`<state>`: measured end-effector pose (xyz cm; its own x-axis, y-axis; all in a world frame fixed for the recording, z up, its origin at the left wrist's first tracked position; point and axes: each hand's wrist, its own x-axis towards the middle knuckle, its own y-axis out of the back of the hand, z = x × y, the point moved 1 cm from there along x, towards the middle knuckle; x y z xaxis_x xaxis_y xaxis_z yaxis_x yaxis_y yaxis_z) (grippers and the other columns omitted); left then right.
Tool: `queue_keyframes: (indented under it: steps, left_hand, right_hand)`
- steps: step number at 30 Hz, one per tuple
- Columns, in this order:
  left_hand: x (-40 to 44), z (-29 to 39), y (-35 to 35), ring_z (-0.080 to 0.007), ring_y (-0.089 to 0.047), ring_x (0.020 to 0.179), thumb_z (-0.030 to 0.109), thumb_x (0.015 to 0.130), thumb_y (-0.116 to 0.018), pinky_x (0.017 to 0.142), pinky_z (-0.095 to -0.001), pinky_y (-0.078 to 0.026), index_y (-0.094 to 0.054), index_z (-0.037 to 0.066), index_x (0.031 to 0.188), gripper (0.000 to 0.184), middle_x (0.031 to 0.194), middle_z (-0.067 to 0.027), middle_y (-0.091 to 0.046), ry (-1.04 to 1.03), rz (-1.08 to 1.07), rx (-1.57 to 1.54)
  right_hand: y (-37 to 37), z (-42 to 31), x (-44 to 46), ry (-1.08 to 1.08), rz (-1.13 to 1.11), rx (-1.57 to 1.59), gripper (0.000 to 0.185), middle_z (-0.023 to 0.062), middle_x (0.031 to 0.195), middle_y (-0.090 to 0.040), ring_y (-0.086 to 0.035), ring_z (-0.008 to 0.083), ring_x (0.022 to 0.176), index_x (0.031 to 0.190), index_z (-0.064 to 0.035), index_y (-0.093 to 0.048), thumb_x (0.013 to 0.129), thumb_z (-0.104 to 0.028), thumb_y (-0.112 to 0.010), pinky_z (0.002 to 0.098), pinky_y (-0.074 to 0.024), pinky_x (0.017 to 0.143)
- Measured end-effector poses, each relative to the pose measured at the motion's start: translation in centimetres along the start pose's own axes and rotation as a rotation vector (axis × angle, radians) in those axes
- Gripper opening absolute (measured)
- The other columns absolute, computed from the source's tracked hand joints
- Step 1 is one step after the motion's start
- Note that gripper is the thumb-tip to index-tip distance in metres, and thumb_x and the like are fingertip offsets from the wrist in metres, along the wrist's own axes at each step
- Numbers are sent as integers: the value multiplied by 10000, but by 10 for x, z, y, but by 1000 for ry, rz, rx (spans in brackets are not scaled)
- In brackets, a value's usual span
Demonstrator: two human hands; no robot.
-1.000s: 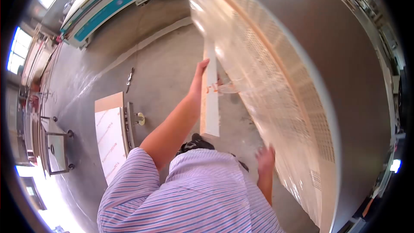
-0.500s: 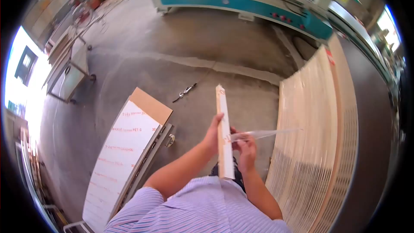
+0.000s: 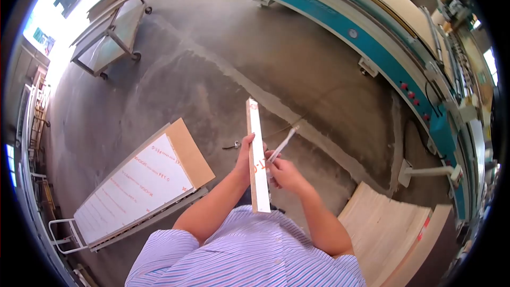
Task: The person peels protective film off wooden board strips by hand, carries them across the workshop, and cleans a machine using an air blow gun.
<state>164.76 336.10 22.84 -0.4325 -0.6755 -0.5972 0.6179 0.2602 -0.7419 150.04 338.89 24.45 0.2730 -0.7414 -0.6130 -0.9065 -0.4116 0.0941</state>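
In front of my body a narrow board strip (image 3: 259,175) stands out lengthwise, with a white face, orange-red print and a bare wood-coloured edge. My left hand (image 3: 244,157) is closed around its left side, and part of the fingers is hidden behind it. Just right of the board, my right hand (image 3: 287,174) is closed on a thin whitish strip of plastic film (image 3: 284,143), which points up and away from the fingers. Whether the film still touches the board, I cannot tell.
At lower left, white printed panels (image 3: 138,180) lie on a cart with a white handle (image 3: 66,235). Stacked wood-coloured boards (image 3: 382,228) stand at lower right. A long teal machine (image 3: 329,18) crosses the upper right. A wheeled rack (image 3: 114,40) is at upper left.
My view has turned toward the left. The film, stretched out to the right before, now points up and away as a narrow strip. My left hand keeps its hold on the board.
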Motion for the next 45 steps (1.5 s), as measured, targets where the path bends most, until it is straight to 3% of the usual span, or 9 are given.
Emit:
queue_keyframes:
  steps: [11, 18, 22, 28, 34, 37, 39, 44, 45]
  left_hand:
    - [241, 296, -100, -187, -510, 444, 588, 880, -579, 430, -302, -447, -522, 136, 761, 471, 564, -44, -497, -261, 258, 4]
    - [446, 494, -139, -86, -473, 572, 447, 895, -663, 520, -270, -398, -573, 108, 843, 355, 697, 18, -486, -564, 577, 227]
    - [531, 621, -174, -78, -437, 494, 479, 879, -670, 411, -271, -337, -563, 126, 927, 372, 673, 32, -451, -656, 584, 225]
    - [627, 775, -188, -180, -533, 881, 554, 855, -668, 752, -348, -480, -500, 59, 1212, 634, 953, -53, -489, -402, 540, 148]
    - [780, 866, -139, -323, -552, 1076, 690, 830, -506, 832, -542, -521, -285, 153, 1478, 870, 1264, -145, -474, 87, 383, 715]
    - [791, 846, -184, -254, -582, 784, 699, 820, -520, 728, -530, -532, -465, 162, 1272, 704, 911, -83, -571, 283, 309, 1042]
    - [782, 882, -189, -234, -561, 691, 707, 813, -529, 690, -525, -543, -503, 165, 1159, 643, 800, -62, -551, 396, 225, 1224]
    - [736, 874, -239, -200, -543, 456, 673, 854, -530, 517, -582, -547, -555, 199, 770, 482, 565, -23, -529, 481, 32, 1557]
    - [754, 854, -229, -172, -499, 454, 683, 869, -498, 448, -412, -506, -496, 180, 778, 511, 555, -3, -481, 451, 118, 1686]
  right_hand:
    - [183, -228, 274, 50, -73, 470, 173, 49, 869, -647, -636, 140, 736, 1041, -54, -612, 983, -207, -557, 274, -545, 587]
    - [232, -379, 506, 440, 74, -334, 630, 140, 1072, -560, -612, 272, 850, 1268, -32, -516, 773, -302, -799, 370, -518, 789]
    - [281, -482, 634, 250, -91, -185, 617, 191, 1131, -638, -658, 300, 974, 1282, -30, -505, 798, -288, -787, 386, -517, 878]
    - [342, -611, 719, 228, -21, -95, 459, 107, 959, -682, -646, 204, 846, 1255, -43, -568, 928, -348, -670, 349, -519, 756]
    - [365, -454, 787, 20, 1032, 597, 345, 151, 892, -695, -681, 263, 836, 1130, -49, -623, 897, -302, -653, 411, -548, 758]
    - [272, -334, 756, -568, 1524, 762, 298, 159, 954, -718, -694, 322, 884, 1056, -75, -665, 832, -271, -660, 435, -538, 799]
    - [130, -281, 762, -754, 1639, 1243, 183, 9, 774, -597, -585, 140, 622, 1011, -124, -632, 863, -231, -653, 304, -501, 463]
    - [-102, -239, 708, -1062, 1612, 2093, 182, 48, 716, -579, -586, 183, 576, 1013, -130, -595, 906, -274, -560, 381, -543, 517]
    - [-124, -205, 722, -1081, 1587, 2221, 186, 55, 719, -587, -595, 194, 580, 1013, -124, -596, 917, -277, -549, 387, -548, 518]
